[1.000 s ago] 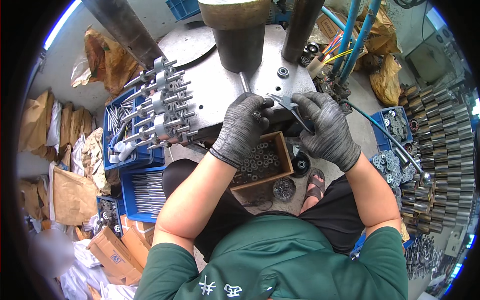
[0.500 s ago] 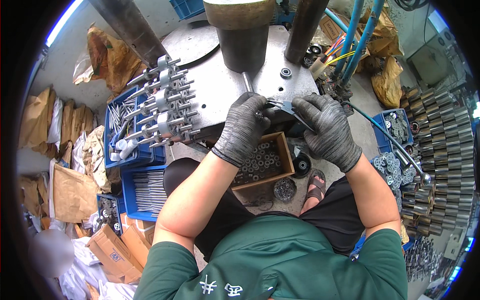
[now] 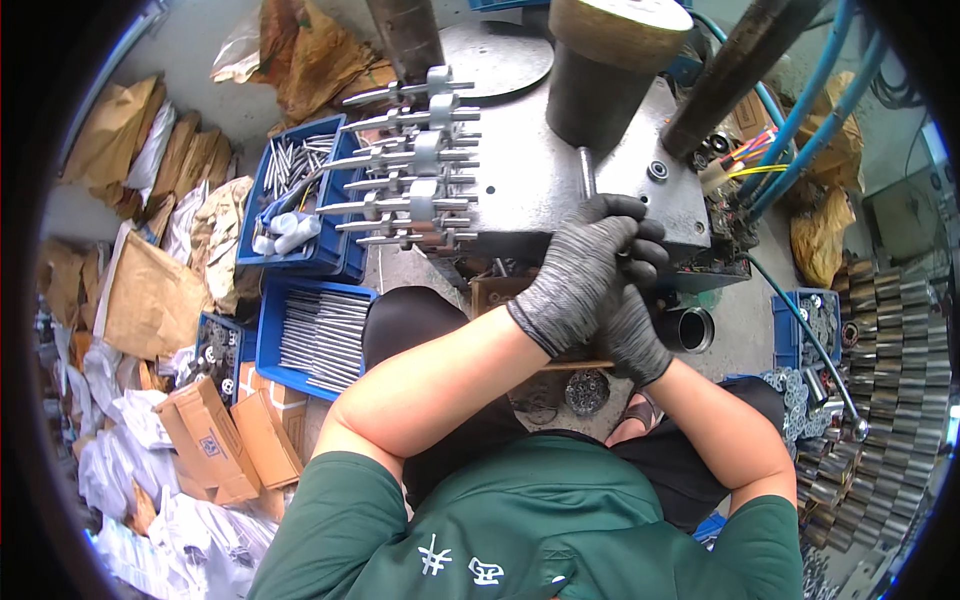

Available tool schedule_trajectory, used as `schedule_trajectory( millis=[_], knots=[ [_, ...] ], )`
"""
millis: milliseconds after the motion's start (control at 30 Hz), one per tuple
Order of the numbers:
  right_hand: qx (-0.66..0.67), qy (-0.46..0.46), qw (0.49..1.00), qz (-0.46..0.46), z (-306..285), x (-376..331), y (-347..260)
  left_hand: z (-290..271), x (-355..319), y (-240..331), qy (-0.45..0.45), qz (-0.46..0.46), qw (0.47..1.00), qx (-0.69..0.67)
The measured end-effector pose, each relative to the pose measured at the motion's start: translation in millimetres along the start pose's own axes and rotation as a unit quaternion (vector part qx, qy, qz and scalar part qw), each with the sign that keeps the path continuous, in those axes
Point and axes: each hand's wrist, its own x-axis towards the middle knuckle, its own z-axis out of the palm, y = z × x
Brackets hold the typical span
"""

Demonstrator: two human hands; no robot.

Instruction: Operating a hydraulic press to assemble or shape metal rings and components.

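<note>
My left hand (image 3: 585,265), in a grey work glove, is closed in front of the press plate, its fingers curled to the right. What it grips is mostly hidden; only a dark bit shows among the fingers. My right hand (image 3: 635,335), gloved alike, comes up from below right against the left hand, its fingers hidden behind it. Just beyond the left hand, a metal shaft (image 3: 587,172) sticks out below the press ram (image 3: 600,90). A small ring bearing (image 3: 657,171) lies on the metal plate (image 3: 520,140).
Shafts fitted with round rotors (image 3: 425,155) line the plate's left side. Blue bins (image 3: 318,335) of rods stand at left. A dark metal ring (image 3: 690,330) and a round dish of small parts (image 3: 587,392) lie below. Stacked metal cylinders (image 3: 890,400) and blue hoses (image 3: 815,110) are at right.
My right hand has moved left and under my left hand; the two hands now meet. The thin metal tool seen between them is hidden. The whole view has shifted, with the bench now further right.
</note>
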Motion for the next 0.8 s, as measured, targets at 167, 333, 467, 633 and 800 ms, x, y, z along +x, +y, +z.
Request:
schedule_trajectory(
  millis=[167, 333, 467, 633, 800],
  knots=[
    [0.282, -0.053, 0.948, 0.135, 46.7, 8.1, -0.3, 4.7, -8.7, -3.1, 0.008, 0.000, 0.999, 0.047],
    [0.306, -0.101, 0.935, 0.146, 69.0, 13.0, 10.5, 3.6, -13.6, -2.1, -0.011, -0.010, 0.997, 0.071],
    [0.283, -0.135, 0.944, 0.100, 73.1, 14.2, 7.7, 4.1, -20.1, 4.0, -0.011, -0.036, 0.997, 0.067],
    [0.302, -0.131, 0.931, 0.157, 70.7, 13.8, 2.1, -7.8, -17.3, -1.1, -0.042, -0.014, 0.999, 0.014],
    [0.163, -0.139, 0.965, 0.152, 75.5, 18.8, 3.2, -5.1, -18.5, -0.1, 0.006, 0.019, 0.996, 0.088]
  ],
)
